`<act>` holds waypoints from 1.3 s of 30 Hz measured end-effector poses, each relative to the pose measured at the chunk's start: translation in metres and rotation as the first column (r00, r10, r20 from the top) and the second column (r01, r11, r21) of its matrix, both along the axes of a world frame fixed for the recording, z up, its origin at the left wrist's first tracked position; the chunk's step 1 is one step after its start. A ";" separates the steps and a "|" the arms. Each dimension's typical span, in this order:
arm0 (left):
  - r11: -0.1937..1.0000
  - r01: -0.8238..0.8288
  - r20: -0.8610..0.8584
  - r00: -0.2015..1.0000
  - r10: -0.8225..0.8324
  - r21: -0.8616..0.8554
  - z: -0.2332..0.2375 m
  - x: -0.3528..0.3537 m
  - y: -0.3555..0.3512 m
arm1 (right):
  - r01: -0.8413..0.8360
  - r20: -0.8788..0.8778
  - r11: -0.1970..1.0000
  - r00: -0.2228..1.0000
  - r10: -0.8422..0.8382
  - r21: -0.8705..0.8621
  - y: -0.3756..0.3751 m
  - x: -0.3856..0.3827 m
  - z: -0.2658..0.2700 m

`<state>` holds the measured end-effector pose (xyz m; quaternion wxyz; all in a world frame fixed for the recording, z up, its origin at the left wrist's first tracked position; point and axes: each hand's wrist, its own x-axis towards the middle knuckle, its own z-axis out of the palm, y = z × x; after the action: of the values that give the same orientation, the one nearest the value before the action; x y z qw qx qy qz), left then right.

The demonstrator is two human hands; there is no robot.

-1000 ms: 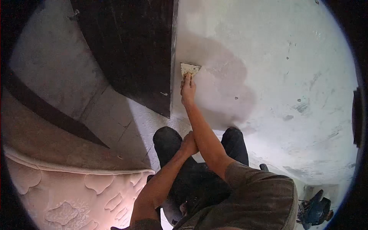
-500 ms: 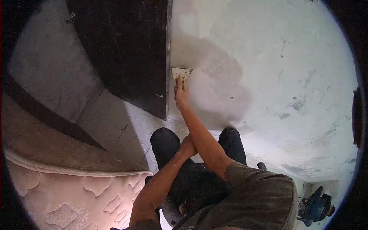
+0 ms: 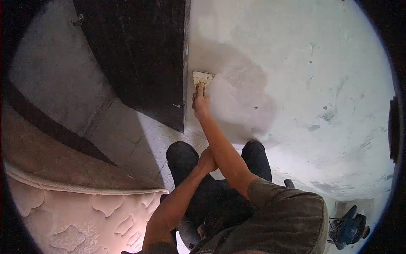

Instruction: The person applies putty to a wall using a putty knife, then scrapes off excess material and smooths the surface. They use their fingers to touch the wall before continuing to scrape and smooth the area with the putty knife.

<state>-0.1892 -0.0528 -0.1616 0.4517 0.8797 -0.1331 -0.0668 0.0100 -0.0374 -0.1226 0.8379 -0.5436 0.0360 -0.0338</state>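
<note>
My right hand [image 3: 201, 101] is closed around the handle of a putty knife [image 3: 204, 78], its wide blade smeared with whitish filler. The blade's edge lies against the pale wall [image 3: 296, 84], close beside the dark door's edge. A damp grey-beige patch [image 3: 245, 80] spreads over the wall to the right of the knife. My left hand [image 3: 206, 161] is in front of my knees, tucked partly behind my right forearm. Its fingers are hidden, so what it may hold does not show.
A dark door [image 3: 139, 51] stands left of the knife. At the lower left lies a pink quilted mattress [image 3: 84, 211]. Pale floor tiles [image 3: 154, 125] run below the door. A dark blue and black object [image 3: 349, 228] sits at the lower right.
My right hand has shifted the putty knife slightly up and to the right, away from the door's edge, and the blade has tilted. My left hand stays put.
</note>
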 end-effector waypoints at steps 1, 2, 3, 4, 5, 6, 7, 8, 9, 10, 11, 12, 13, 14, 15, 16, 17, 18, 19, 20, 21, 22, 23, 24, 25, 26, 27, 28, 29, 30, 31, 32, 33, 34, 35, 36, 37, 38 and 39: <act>1.000 0.001 -0.002 1.000 -0.001 0.001 -0.002 0.001 0.000 | 0.001 -0.002 1.000 1.000 -0.001 0.001 0.001 -0.001 0.001; 1.000 0.026 -0.029 0.999 -0.026 0.002 -0.004 0.002 -0.001 | -0.004 -0.032 0.999 0.999 0.006 0.052 0.002 -0.002 0.002; 0.999 0.051 -0.055 0.997 -0.050 0.003 -0.009 0.004 -0.001 | -0.008 -0.061 0.995 0.998 0.015 0.103 0.002 -0.002 0.004; 0.999 0.051 -0.057 0.997 -0.050 0.006 -0.016 0.005 -0.001 | -0.008 -0.062 0.994 0.998 0.015 0.105 0.002 -0.002 0.005; 0.999 0.052 0.006 0.999 -0.052 0.009 -0.023 0.005 0.001 | -0.035 -0.043 0.990 0.998 0.041 0.134 0.002 -0.002 0.006; 0.998 0.053 0.070 0.996 -0.054 0.013 -0.024 0.005 0.002 | -0.062 -0.024 0.985 0.997 0.067 0.162 0.003 -0.003 0.010; 0.999 0.051 0.069 0.996 -0.052 0.017 -0.024 0.005 0.004 | -0.064 -0.024 0.984 0.997 0.069 0.165 0.006 -0.005 0.013; 0.997 0.051 0.047 0.998 -0.053 0.051 -0.025 0.005 0.006 | -0.057 -0.060 0.972 0.996 0.073 0.229 0.009 -0.007 0.016; 0.995 0.051 0.022 0.998 -0.053 0.087 -0.020 0.005 0.008 | -0.047 -0.097 0.955 0.992 0.079 0.294 0.011 -0.005 0.013; 0.995 0.050 0.019 0.998 -0.052 0.088 -0.015 0.005 0.009 | -0.047 -0.100 0.954 0.992 0.080 0.296 0.013 -0.002 0.011; 0.999 0.034 -0.007 0.999 -0.034 0.017 -0.010 0.005 0.010 | -0.037 -0.054 0.952 0.997 0.056 0.303 0.014 0.003 0.010; 0.998 0.014 -0.031 0.999 -0.016 -0.054 -0.008 0.005 0.013 | -0.029 -0.005 0.950 0.999 0.032 0.309 0.018 0.005 0.009; 0.998 0.012 -0.029 0.999 -0.013 -0.057 -0.020 0.004 0.015 | -0.032 -0.004 0.951 0.999 0.035 0.306 0.022 0.005 0.008; 0.999 0.017 0.050 0.999 -0.014 -0.045 -0.035 0.006 0.014 | -0.022 -0.032 0.936 0.999 0.036 0.352 0.023 0.007 0.007; 0.999 0.022 0.130 0.991 -0.017 -0.035 -0.029 0.007 0.014 | -0.011 -0.059 0.919 0.998 0.037 0.394 0.023 0.008 0.010; 0.999 0.023 0.129 0.992 -0.018 -0.038 -0.023 0.005 0.013 | -0.009 -0.061 0.920 0.998 0.035 0.392 0.021 0.005 0.011; 0.997 0.017 0.104 0.995 -0.009 -0.076 -0.017 0.003 0.012 | -0.034 -0.049 0.934 0.997 0.055 0.357 0.019 0.001 0.013; 0.994 0.008 0.081 0.997 0.002 -0.113 -0.006 0.003 0.013 | -0.062 -0.035 0.945 0.996 0.077 0.322 0.018 0.004 0.008; 0.993 0.006 0.085 0.996 0.004 -0.114 -0.008 0.003 0.014 | -0.065 -0.031 0.945 0.996 0.079 0.321 0.018 0.008 0.004; 0.997 0.027 0.095 0.995 -0.020 -0.078 -0.011 0.003 0.014 | -0.056 -0.017 0.951 0.998 0.065 0.303 0.017 0.010 0.000; 0.998 0.048 0.106 0.993 -0.044 -0.042 -0.015 0.004 0.013 | -0.047 -0.002 0.958 0.999 0.050 0.285 0.015 0.015 -0.006; 0.998 0.051 0.109 0.993 -0.046 -0.044 -0.023 0.004 0.009 | -0.045 0.001 0.958 0.999 0.047 0.282 0.014 0.013 -0.003; 0.999 0.049 0.158 0.986 -0.046 -0.019 -0.031 0.004 0.006 | -0.026 0.020 0.975 1.000 0.022 0.221 0.013 0.010 -0.003; 0.999 0.045 0.205 0.978 -0.045 0.004 -0.036 0.004 0.002 | -0.005 0.039 0.987 0.999 -0.001 0.159 0.011 0.007 -0.001; 0.999 0.049 0.207 0.977 -0.048 0.002 -0.019 0.003 0.002 | -0.002 0.041 0.988 0.999 -0.004 0.157 0.009 0.005 -0.001; 0.997 0.080 0.095 0.992 -0.077 -0.023 -0.001 0.002 0.004 | -0.013 0.033 0.988 0.999 0.008 0.152 0.008 0.004 0.000; 0.993 0.107 -0.019 0.994 -0.108 -0.048 0.012 0.001 0.005 | -0.026 0.025 0.988 0.999 0.022 0.151 0.007 0.004 -0.001; 0.993 0.107 -0.020 0.994 -0.108 -0.044 0.010 0.002 0.003 | -0.025 0.024 0.987 0.999 0.022 0.156 0.008 0.005 -0.002; 0.995 0.098 0.006 0.995 -0.098 -0.008 0.003 0.004 0.002 | 0.002 0.019 0.986 1.000 -0.006 0.169 0.010 0.006 -0.002; 0.996 0.088 0.032 0.996 -0.089 0.028 -0.005 0.005 0.001 | 0.030 0.012 0.983 0.999 -0.033 0.183 0.012 0.007 -0.002; 0.996 0.088 0.032 0.996 -0.089 0.032 -0.018 0.006 0.000 | 0.030 0.012 0.982 0.999 -0.032 0.187 0.011 0.006 0.000; 0.997 0.072 0.104 0.992 -0.075 0.030 -0.032 0.007 0.000 | -0.003 -0.016 0.985 1.000 0.006 0.172 0.008 0.004 0.001; 0.998 0.058 0.176 0.982 -0.062 0.025 -0.029 0.007 0.001 | -0.036 -0.044 0.987 0.998 0.043 0.156 0.006 0.002 0.002; 0.998 0.062 0.177 0.982 -0.065 0.026 -0.025 0.006 0.001 | -0.032 -0.042 0.987 0.998 0.040 0.157 0.005 0.001 0.003; 0.997 0.063 0.114 0.991 -0.067 0.041 -0.022 0.006 0.001 | -0.042 -0.044 0.993 0.998 0.047 0.106 0.004 0.000 0.003; 0.996 0.065 0.050 0.996 -0.067 0.055 -0.016 0.005 0.001 | -0.053 -0.047 0.997 0.997 0.055 0.053 0.003 0.001 0.002; 0.996 0.065 0.051 0.996 -0.068 0.055 -0.020 0.006 0.000 | -0.052 -0.046 0.997 0.997 0.054 0.053 0.005 0.003 0.000; 0.997 0.057 0.070 0.996 -0.061 0.050 -0.026 0.007 -0.001 | 0.019 0.022 0.997 1.000 -0.021 0.075 0.010 0.005 -0.001; 0.998 0.048 0.087 0.995 -0.052 0.044 -0.030 0.007 -0.002 | 0.088 0.089 0.991 0.991 -0.097 0.102 0.013 0.006 -0.003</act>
<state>-0.1821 -0.0543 -0.1919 0.4250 0.8874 -0.1737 -0.0419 0.0162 -0.0243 -0.1251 0.8617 -0.4976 0.0236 -0.0962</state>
